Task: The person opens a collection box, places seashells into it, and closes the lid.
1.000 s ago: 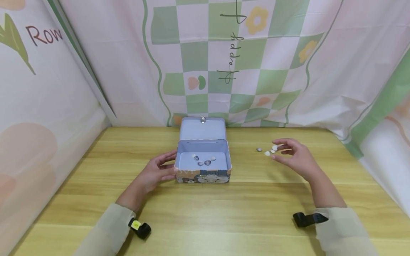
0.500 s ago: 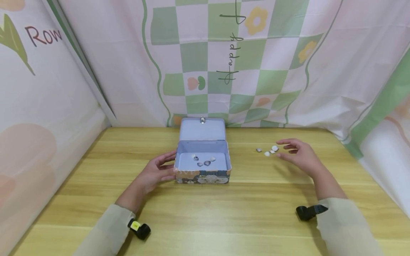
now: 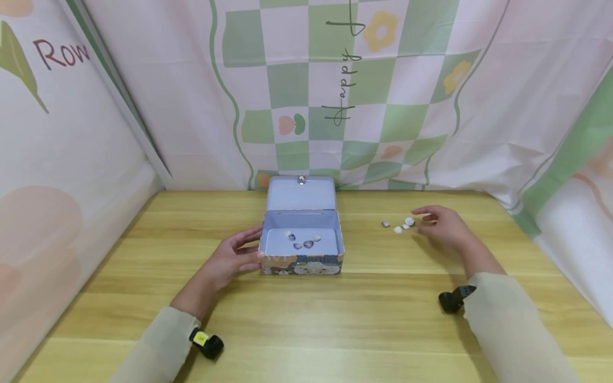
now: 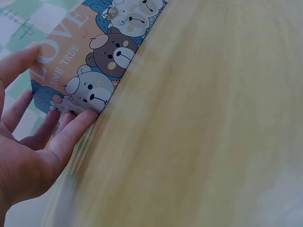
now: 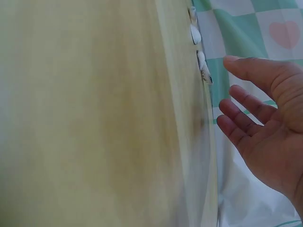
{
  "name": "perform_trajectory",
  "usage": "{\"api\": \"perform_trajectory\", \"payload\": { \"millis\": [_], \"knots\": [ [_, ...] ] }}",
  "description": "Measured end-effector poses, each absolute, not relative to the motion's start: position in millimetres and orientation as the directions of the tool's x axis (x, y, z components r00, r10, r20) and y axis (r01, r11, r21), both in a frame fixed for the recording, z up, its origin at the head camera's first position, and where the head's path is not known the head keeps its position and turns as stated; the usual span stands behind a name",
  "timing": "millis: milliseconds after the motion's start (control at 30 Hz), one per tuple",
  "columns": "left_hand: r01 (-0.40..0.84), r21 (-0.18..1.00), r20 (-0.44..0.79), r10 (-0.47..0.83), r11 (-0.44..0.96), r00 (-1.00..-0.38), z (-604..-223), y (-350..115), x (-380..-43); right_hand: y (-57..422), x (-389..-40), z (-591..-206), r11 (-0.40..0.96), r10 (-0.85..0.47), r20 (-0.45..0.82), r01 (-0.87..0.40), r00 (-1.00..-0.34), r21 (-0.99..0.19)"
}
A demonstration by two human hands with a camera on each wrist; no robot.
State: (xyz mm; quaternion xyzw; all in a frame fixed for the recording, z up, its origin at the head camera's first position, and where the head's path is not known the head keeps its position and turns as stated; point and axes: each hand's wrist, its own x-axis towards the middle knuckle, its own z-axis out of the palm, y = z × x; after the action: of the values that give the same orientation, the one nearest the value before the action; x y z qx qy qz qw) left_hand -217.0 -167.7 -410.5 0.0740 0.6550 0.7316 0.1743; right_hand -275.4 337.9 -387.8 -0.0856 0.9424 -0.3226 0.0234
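A tin box [image 3: 301, 264] with a bear print stands with its lid [image 3: 301, 193] raised, several small seashells [image 3: 308, 244] lying on its floor. Against the box's left side rests my left hand [image 3: 232, 259], fingers spread; in the left wrist view the fingertips [image 4: 88, 115] touch the end of the printed wall. My right hand [image 3: 445, 227] hovers just right of a loose group of seashells, its fingers loosely bent and nothing between them. White shells [image 3: 398, 230] and a darker purple shell [image 3: 385, 224] make up that group on the table.
The wooden table [image 3: 306, 319] runs back to a checked green-and-white curtain [image 3: 335, 106]. More printed cloth [image 3: 72, 159] hangs along the left side and on the right. A black wrist camera [image 3: 452, 300] is strapped at the right sleeve, another [image 3: 208, 346] at the left.
My right hand has drawn back slightly to the right from the seashells, and its forearm has shifted forward. The left hand stays on the tin box.
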Motion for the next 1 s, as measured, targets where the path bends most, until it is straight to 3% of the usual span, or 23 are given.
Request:
{"api": "perform_trajectory", "payload": {
  "millis": [433, 1000],
  "knots": [
    [-0.161, 0.983, -0.119, 0.354, -0.09, -0.927, -410.1, -167.9, -216.4, 337.2, -299.6, -396.0, 0.772, -0.181, -0.04, -0.117, -0.983, -0.625],
    [-0.158, 0.983, -0.115, 0.359, -0.091, -0.926, -411.5, -168.0, -217.8, 334.1, -303.0, -398.9, 0.812, -0.183, -0.038, -0.129, -0.982, -0.569]
  ]
}}
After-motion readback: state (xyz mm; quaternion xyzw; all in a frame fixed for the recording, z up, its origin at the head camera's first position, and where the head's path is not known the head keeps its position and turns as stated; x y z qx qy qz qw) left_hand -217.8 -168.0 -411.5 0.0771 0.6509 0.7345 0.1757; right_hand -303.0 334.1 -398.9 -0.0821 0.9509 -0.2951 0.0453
